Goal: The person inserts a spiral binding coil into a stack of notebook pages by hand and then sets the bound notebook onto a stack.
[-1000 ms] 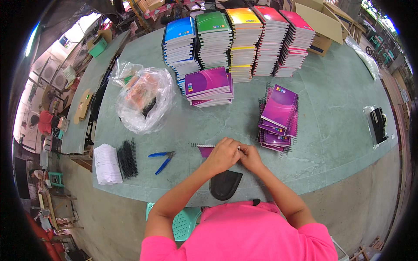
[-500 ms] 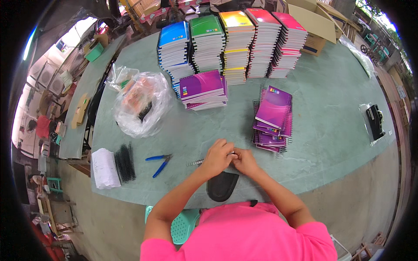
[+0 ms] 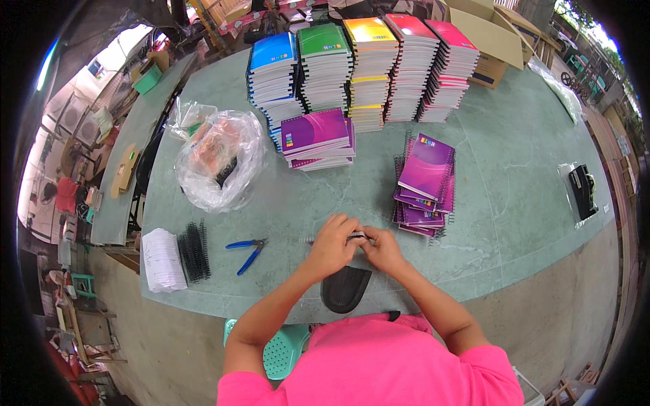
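Note:
Both my hands meet over the near middle of the table. My left hand (image 3: 333, 242) is closed round a thin spiral binding coil (image 3: 308, 239), whose blurred end sticks out to the left. Close against it, my right hand (image 3: 381, 248) pinches the dark and pale part of the coil that shows between the fingertips. Fingers hide the rest of what is held. Just below the hands lies a black rounded pad (image 3: 346, 289). Blue-handled pliers (image 3: 248, 254) rest to the left, jaws toward my left hand.
Loose black coils (image 3: 195, 250) lie beside a white paper bundle (image 3: 162, 260) at left. A clear plastic bag (image 3: 222, 162) sits behind them. Purple notebooks (image 3: 426, 169) are piled at right, more purple notebooks (image 3: 315, 132) at centre. Tall notebook stacks (image 3: 369, 74) and a cardboard box (image 3: 487, 68) stand behind.
My hands have shifted slightly and their fingertips have drawn a little apart, showing more of the coil between them. The coil's left end has moved up and shows less.

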`<state>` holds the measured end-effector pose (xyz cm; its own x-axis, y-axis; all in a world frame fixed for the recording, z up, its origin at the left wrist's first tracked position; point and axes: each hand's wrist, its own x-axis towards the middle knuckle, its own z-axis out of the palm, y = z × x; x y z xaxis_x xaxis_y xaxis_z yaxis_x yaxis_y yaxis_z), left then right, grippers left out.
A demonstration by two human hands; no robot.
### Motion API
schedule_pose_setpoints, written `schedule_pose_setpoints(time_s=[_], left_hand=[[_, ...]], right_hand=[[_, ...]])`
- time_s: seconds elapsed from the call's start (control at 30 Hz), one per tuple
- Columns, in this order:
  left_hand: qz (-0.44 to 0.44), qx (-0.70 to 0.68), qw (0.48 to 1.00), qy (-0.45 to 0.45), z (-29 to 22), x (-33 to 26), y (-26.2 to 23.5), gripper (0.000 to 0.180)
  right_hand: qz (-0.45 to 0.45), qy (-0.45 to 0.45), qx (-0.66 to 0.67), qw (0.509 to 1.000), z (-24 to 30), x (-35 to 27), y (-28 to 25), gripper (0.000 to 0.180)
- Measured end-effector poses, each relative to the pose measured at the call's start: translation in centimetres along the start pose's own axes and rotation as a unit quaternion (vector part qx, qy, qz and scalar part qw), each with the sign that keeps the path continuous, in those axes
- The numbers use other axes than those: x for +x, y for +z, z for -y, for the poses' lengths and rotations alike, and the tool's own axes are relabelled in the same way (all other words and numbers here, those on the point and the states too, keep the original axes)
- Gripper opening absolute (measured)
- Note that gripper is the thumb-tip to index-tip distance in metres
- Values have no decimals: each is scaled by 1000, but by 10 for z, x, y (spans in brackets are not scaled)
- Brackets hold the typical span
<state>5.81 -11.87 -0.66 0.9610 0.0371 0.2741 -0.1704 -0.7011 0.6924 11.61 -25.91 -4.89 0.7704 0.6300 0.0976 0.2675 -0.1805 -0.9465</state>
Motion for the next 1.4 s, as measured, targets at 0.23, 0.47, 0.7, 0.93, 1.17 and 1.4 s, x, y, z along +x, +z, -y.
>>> schedule_pose_setpoints(time_s=[0.23,0.47,0.7,0.93,1.17,1.4], left_hand=[[-16,-7,999,35,1,-2,-3,15],[0,7,1000,23,0,0,-10,19],[-97,100,990,8,2,53,-83,28],[-204,371,901,98,72,97,-86,34],[-99,434,892,75,79,96,-77,34],[-111,385,912,90,74,95,-94,26]], right_hand=[[16,17,-35,999,8,3,-3,19],[-2,8,-9,1000,14,1,0,20],[-176,-203,-36,963,81,18,-65,33],[-182,-127,-375,900,63,17,-122,27],[-131,-49,-405,904,52,11,-120,35],[-138,-164,-277,937,78,20,-97,30]])
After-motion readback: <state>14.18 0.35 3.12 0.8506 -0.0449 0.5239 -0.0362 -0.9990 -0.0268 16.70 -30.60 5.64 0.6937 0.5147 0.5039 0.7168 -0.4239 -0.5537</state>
